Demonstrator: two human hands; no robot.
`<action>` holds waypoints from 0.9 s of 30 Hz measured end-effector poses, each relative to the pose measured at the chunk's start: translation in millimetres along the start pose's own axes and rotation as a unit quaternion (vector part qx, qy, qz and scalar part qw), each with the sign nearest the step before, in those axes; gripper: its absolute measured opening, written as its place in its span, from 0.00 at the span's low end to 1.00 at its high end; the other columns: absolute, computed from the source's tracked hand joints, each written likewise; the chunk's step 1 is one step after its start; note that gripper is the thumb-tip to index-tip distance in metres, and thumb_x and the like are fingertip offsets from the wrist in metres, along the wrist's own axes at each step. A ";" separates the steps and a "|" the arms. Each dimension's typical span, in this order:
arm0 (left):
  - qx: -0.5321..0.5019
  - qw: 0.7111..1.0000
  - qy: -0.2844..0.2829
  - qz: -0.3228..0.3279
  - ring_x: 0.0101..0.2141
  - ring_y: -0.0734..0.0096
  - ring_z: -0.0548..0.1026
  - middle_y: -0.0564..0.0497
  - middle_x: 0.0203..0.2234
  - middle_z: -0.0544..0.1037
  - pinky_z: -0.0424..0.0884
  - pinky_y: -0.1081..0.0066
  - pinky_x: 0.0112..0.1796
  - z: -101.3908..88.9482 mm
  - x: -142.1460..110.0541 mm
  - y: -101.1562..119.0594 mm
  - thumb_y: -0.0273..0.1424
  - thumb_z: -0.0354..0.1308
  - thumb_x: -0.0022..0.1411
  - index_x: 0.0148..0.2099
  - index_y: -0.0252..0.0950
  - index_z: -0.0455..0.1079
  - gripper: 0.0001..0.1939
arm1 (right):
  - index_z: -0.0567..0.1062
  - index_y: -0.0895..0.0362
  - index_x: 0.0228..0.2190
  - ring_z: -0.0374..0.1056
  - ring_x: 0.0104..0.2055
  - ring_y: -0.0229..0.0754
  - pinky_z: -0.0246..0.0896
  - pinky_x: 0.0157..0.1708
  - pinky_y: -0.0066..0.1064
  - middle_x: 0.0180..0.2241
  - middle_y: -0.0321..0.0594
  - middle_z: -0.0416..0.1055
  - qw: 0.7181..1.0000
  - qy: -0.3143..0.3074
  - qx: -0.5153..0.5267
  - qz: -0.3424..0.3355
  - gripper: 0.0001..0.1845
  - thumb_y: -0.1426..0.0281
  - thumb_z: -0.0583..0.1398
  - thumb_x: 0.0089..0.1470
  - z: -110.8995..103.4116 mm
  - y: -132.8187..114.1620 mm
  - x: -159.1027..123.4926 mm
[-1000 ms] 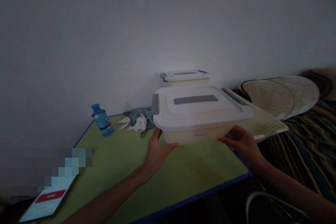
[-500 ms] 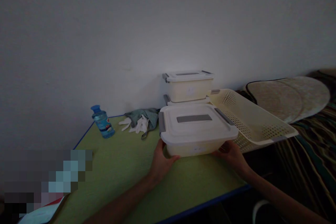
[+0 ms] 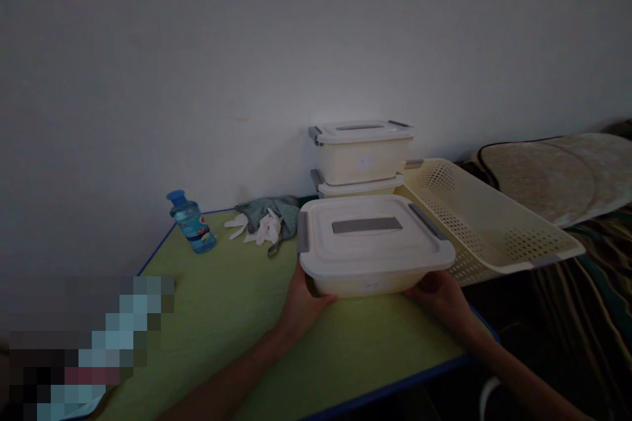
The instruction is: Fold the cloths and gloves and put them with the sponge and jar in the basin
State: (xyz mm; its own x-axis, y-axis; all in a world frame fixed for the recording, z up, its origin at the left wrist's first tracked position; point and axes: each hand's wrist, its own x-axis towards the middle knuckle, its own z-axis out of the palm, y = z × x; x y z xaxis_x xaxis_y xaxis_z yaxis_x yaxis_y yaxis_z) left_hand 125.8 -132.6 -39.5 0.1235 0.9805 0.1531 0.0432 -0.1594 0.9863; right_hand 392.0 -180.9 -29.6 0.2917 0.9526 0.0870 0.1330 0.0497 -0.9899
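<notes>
A cream storage box (image 3: 375, 247) with a white lid, grey side latches and a grey handle sits level between my hands over the green table. My left hand (image 3: 303, 302) grips its lower left corner, thumb along the front and fingers hidden behind the side. At the lower right corner, my right hand (image 3: 439, 296) holds it the same way, its fingers partly under the base. Whether the box touches the table I cannot tell. Just behind it, a similar lidded box (image 3: 363, 158) is stacked on another box (image 3: 360, 187).
A blue bottle (image 3: 193, 227) stands at the table's left, near a grey-green cloth (image 3: 259, 210) with white gloves (image 3: 266, 227). Right of the box is a perforated cream basket (image 3: 503, 230), beside a striped cover and a beige cushion (image 3: 557, 174). The green table (image 3: 237, 296) has a blue edge.
The view has shifted slightly, so the back stack and basket appear higher and further right. Both hands keep their hold on the front box, which looks nearly unchanged in position.
</notes>
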 end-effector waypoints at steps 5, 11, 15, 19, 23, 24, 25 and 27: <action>0.021 1.000 -0.003 0.000 0.53 0.52 0.66 0.48 0.49 0.71 0.59 0.53 0.55 -1.1 0.0 2.5 0.25 0.67 0.37 0.53 0.41 0.60 0.38 | 0.73 0.54 0.28 0.71 0.44 0.54 0.66 0.47 0.47 0.36 0.43 0.77 1.000 -0.009 0.007 -0.002 0.19 0.72 0.69 0.28 0.6 0.2 -0.4; -0.102 0.992 -0.064 0.021 0.49 0.55 0.70 0.47 0.44 0.74 0.64 0.57 0.52 -8.3 4.5 5.0 0.23 0.63 0.37 0.48 0.39 0.62 0.32 | 0.73 0.53 0.27 0.72 0.43 0.52 0.66 0.47 0.46 0.34 0.42 0.78 0.999 -0.039 0.034 -0.012 0.16 0.72 0.68 0.30 -3.8 -3.1 1.7; -0.165 0.985 -0.044 -0.012 0.43 0.60 0.73 0.48 0.37 0.76 0.67 0.60 0.47 -14.1 13.0 4.1 0.23 0.59 0.36 0.42 0.35 0.64 0.25 | 0.74 0.52 0.25 0.72 0.42 0.52 0.66 0.46 0.47 0.31 0.41 0.78 0.997 -0.064 0.039 -0.004 0.14 0.69 0.68 0.30 -12.1 -8.7 5.9; -0.147 0.986 0.074 -0.032 0.37 0.66 0.73 0.52 0.31 0.75 0.68 0.66 0.41 -19.9 28.6 6.9 0.28 0.59 0.40 0.36 0.35 0.65 0.16 | 0.76 0.53 0.25 0.71 0.44 0.54 0.64 0.48 0.47 0.33 0.40 0.78 0.999 -0.037 0.033 -0.014 0.13 0.65 0.68 0.32 -19.5 -21.7 15.4; -0.233 0.960 0.127 -0.087 0.30 0.72 0.72 0.54 0.27 0.73 0.67 0.73 0.32 -24.9 51.0 38.8 0.34 0.58 0.44 0.34 0.37 0.65 0.13 | 0.76 0.52 0.32 0.71 0.45 0.52 0.67 0.45 0.44 0.38 0.39 0.77 0.994 0.026 0.104 -0.020 0.14 0.61 0.64 0.39 -22.9 -51.1 30.9; -0.255 0.954 0.124 -0.101 0.29 0.73 0.72 0.54 0.27 0.73 0.66 0.74 0.30 -24.6 56.3 50.8 0.34 0.58 0.44 0.35 0.37 0.66 0.14 | 0.75 0.51 0.35 0.71 0.46 0.51 0.67 0.43 0.43 0.41 0.39 0.76 0.993 0.027 0.114 -0.013 0.15 0.60 0.62 0.42 -22.6 -60.2 35.1; -0.270 0.951 0.105 -0.111 0.28 0.74 0.72 0.54 0.28 0.73 0.66 0.74 0.29 -23.4 60.8 62.8 0.35 0.57 0.45 0.37 0.37 0.66 0.15 | 0.75 0.50 0.37 0.70 0.46 0.50 0.68 0.42 0.41 0.44 0.39 0.75 0.992 0.025 0.122 -0.009 0.15 0.59 0.60 0.45 -21.8 -69.1 39.2; -0.257 0.958 0.066 -0.105 0.29 0.73 0.72 0.54 0.30 0.74 0.67 0.73 0.29 -18.4 67.2 82.9 0.36 0.57 0.46 0.44 0.38 0.66 0.20 | 0.73 0.48 0.40 0.69 0.48 0.48 0.69 0.39 0.38 0.50 0.36 0.70 0.991 0.003 0.130 -0.010 0.17 0.57 0.58 0.48 -18.2 -84.7 46.6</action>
State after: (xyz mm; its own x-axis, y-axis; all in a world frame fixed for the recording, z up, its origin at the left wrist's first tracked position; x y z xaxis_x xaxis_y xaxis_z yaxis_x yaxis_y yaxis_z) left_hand 119.4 -77.8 53.6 0.0376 0.9962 -0.0786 -0.4455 0.0871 0.8910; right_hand 411.6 -146.3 60.3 0.2963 0.9492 0.1062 -0.1099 0.1443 -0.9834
